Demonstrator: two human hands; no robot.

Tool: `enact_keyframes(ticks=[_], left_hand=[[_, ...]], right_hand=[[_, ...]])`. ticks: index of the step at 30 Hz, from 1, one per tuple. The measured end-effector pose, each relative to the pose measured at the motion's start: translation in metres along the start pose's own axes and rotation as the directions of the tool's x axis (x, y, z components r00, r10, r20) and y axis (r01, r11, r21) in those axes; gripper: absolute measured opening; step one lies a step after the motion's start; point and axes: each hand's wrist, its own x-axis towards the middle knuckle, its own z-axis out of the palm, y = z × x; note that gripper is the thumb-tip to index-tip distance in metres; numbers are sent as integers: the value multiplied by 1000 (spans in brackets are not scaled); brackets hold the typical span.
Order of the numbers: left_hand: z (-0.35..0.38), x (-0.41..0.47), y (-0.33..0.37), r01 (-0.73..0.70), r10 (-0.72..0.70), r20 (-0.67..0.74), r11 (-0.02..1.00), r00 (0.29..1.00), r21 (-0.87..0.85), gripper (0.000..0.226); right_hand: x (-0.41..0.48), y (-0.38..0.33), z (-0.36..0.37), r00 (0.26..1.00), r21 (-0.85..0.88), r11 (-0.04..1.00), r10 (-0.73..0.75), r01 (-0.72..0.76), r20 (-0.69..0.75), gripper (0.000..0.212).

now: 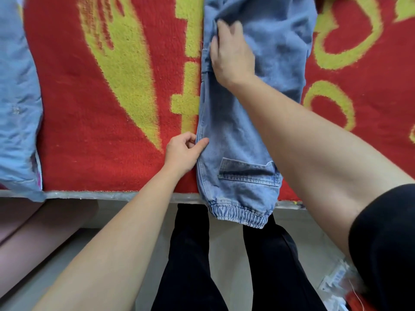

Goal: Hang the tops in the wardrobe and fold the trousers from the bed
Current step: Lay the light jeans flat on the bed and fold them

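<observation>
Left hand (182, 153) pinches the side seam edge of the jeans (233, 135), thumb on top and fingers curled at the edge. Further up the leg the right hand (231, 52) lies on the denim, blurred, so can't tell if it presses flat or gathers a fold. Jeans lie lengthwise on the red-and-yellow blanket (89, 131), elastic cuff (240, 214) hanging off the bed edge below the pinch. Denim looks mid-weight, floppy, not slippery, so best held at the seams and cuff; creases should hold.

We're in a home bedroom here: a bed (112, 195) under a plush red-and-yellow blanket (78, 108), jeans (235, 142) spread across it, pale floor (226, 248) near.
</observation>
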Motion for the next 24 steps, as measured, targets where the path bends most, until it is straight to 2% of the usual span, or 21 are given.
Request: enact_keyframes(ticks=[1,3,8,10,13,17,19,21,24], left_hand=[[-1,2,0,8,-8,17,999,1000,45,35],[-2,5,6,18,-24,39,988,999,150,40],[-10,9,25,3,-20,60,962,998,274,32],[-15,14,39,-42,32,41,960,999,277,47],[-17,32,81,-121,141,-38,935,989,333,64],[-8,71,154,-262,337,-158,893,928,365,63],[3,96,187,-309,432,-192,834,881,457,66],[16,123,216,-304,471,-190,778,861,550,68],[37,161,248,-262,399,-120,770,909,581,71]], right_hand=[[2,2,3,995,-90,996,15,-5,102,43],[14,2,-1,981,-109,993,62,-43,185,46],[32,10,-29,952,123,971,166,-203,256,49],[32,21,-45,932,250,918,239,-309,273,55],[33,43,-74,899,432,789,374,-437,227,78],[61,94,-100,820,651,562,546,-510,172,80],[79,123,-110,765,696,489,629,-526,137,83],[90,135,-124,717,755,374,674,-538,176,75],[110,158,-135,684,864,84,652,-496,329,50]])
